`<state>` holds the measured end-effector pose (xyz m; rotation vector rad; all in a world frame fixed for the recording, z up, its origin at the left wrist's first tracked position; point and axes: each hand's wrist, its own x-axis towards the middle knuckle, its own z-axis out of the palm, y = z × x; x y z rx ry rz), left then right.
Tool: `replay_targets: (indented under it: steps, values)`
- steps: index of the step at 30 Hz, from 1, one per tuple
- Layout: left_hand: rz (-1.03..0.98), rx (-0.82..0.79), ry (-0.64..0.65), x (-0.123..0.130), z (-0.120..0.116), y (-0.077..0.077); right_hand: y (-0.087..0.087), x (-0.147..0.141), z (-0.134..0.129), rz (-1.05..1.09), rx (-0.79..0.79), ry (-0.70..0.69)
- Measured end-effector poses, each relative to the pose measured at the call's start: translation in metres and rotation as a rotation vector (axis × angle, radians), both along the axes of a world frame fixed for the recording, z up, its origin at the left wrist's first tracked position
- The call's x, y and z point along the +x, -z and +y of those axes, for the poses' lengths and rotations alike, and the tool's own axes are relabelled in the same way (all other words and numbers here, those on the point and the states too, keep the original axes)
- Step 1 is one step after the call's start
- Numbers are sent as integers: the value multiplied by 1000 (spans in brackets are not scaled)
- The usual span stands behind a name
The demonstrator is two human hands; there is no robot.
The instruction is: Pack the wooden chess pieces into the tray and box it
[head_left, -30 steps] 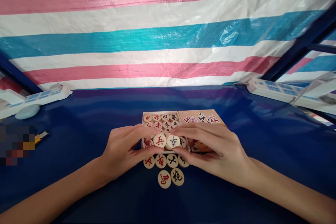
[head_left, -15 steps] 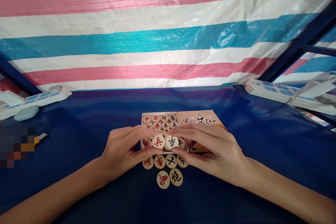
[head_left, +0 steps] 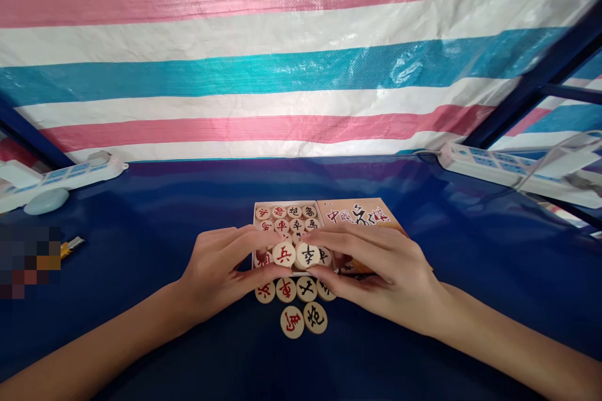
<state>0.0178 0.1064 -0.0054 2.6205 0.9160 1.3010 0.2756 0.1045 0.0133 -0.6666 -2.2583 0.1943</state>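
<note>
Between the thumb and fingers of my left hand [head_left: 226, 263] is a round Chinese chess piece with a red character [head_left: 284, 255]. My right hand [head_left: 376, 260] pinches a chess piece with a black character [head_left: 308, 255], and the two discs sit side by side, faces toward me. Both are held over the near part of an open white box [head_left: 254, 216] filled with rows of similar pieces, partly hidden by my fingers. In front of the box lie more loose pieces, among them a red-marked one [head_left: 292, 322] and a black-marked one [head_left: 315, 317].
The orange printed box lid [head_left: 376, 213] rests against the box's right side, partly under my right hand. Power strips stand at the left [head_left: 94, 169] and right [head_left: 489, 163]. A pale mouse-shaped object [head_left: 46, 202] and a yellow cutter [head_left: 73, 245] lie on the blue table [head_left: 188, 200].
</note>
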Motion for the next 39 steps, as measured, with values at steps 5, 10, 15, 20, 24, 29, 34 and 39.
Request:
replay_targets:
  steps: [5, 10, 15, 20, 24, 29, 34, 39]
  values:
    - [-8, -30, -40, -1, 1, -6, -5, 1, 2, 32, -105, 38]
    - [-74, -137, -290, -6, 15, -15, -16, 8, 14, 95, -351, 205]
    - [6, -201, -364, -10, 31, -12, -13, 13, 29, -37, -296, 267]
    - [116, -205, -250, -10, 33, -8, -7, 14, 36, -185, -152, 264]
    - [153, -218, -223, -10, 32, -8, -6, 13, 35, -206, -140, 233]
    - [200, -234, -168, -8, 30, -10, -6, 10, 32, -237, -130, 102]
    - [257, -199, -154, -8, 27, -12, -4, 13, 33, -257, -104, 88]
    - [218, -202, -157, -10, 28, -11, 0, 18, 33, -285, -27, 177]
